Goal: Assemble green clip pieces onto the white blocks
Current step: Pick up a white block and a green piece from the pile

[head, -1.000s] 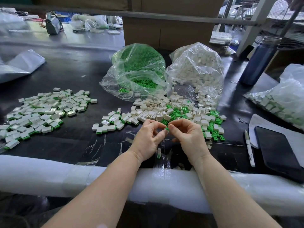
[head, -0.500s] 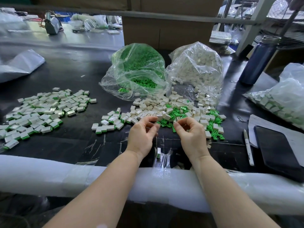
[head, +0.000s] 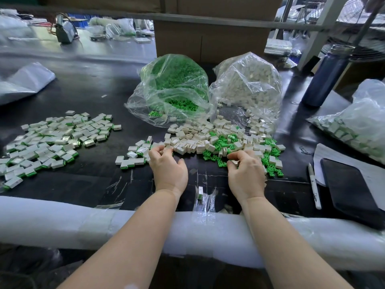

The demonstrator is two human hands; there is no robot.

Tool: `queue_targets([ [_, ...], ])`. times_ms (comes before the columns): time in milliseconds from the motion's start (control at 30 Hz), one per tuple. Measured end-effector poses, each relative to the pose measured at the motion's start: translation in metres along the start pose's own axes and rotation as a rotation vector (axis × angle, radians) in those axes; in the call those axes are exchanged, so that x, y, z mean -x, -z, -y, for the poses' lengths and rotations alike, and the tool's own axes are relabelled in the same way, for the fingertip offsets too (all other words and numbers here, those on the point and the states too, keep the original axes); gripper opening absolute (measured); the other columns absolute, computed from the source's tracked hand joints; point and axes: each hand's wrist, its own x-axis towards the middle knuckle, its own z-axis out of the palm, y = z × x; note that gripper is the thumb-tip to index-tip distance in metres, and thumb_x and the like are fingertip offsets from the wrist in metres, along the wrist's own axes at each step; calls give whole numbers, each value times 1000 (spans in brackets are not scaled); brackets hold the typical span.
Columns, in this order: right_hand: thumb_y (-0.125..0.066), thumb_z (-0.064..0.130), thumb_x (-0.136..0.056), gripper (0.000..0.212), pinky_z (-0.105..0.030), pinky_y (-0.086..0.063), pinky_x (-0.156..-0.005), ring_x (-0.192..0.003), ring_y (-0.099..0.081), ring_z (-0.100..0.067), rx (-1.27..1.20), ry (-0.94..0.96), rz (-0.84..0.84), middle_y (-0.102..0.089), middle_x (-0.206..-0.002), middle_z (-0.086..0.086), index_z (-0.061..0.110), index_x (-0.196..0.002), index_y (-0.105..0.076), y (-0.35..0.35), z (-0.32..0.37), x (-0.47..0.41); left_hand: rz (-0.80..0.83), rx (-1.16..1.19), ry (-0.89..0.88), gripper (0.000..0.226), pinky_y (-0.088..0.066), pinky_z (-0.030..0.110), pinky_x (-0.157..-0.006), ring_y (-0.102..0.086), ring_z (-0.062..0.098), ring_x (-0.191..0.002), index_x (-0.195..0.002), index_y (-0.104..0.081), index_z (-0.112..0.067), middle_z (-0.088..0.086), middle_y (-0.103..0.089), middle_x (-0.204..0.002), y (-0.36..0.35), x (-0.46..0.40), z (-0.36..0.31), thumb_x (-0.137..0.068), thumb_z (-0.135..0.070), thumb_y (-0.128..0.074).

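Once joined, hands parted.

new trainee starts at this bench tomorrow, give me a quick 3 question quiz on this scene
1. True or false: the bag of green clips stands to the left of the bag of white blocks.
2. Which hand is at the loose green clips? A) left hand B) right hand
3. Fill in: the pile of finished blocks lies on the ___ side of the table.

Key: 1 true. 2 B, the right hand; the left hand is at the loose white blocks. 3 left.
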Motion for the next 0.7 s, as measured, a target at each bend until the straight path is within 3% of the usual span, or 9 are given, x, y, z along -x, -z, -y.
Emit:
queue_targets([
  [133, -58, 13, -89, 20, -36, -30, -95, -114, -46, -22, 102, -8, 20, -57, -115, 0, 15, -107, -66, -2, -2, -1, 68, -90, 20, 42, -17, 24, -110, -19, 25, -138, -129, -46, 3, 10, -18, -150, 0, 1, -3, -91, -11, -53],
  [333, -55, 17, -91, 32, -34, -22, -102, -126, -36, -19, 159, 25, 44, -49, -134, 3, 20, -123, -59, -3, -2, -1, 105, -124, -27, 51, -9, 28, -116, -3, 23, -144, -135, -38, 3, 9, -8, -155, 0, 4, -3, -91, -14, -54],
  [467, -47, 17, -95, 44, -35, -13, -111, -137, -24, -17, 226, 71, 76, -36, -148, 6, 24, -138, -44, -8, -2, -2, 42, -91, -116, 44, -16, 17, -105, -22, 25, -134, -129, -47, 3, 10, -27, -143, 0, 6, -3, -88, -10, -57],
  [600, -39, 2, -92, 62, -38, 1, -114, -144, -9, -11, 338, 120, 159, -20, -156, 11, 28, -147, -26, -14, -2, -4, 94, -96, -223, 40, -16, 5, -91, -35, 19, -122, -127, -53, -2, 6, -38, -127, 0, 10, -5, -88, -10, -58],
  [700, -38, -6, -86, 69, -42, 5, -112, -143, -13, -13, 406, 153, 145, -29, -152, 11, 28, -146, -29, -16, -2, -6, 149, -97, -265, 38, -26, 10, -92, -43, 17, -117, -125, -55, -3, 3, -40, -124, -1, 11, -5, -88, -10, -58],
])
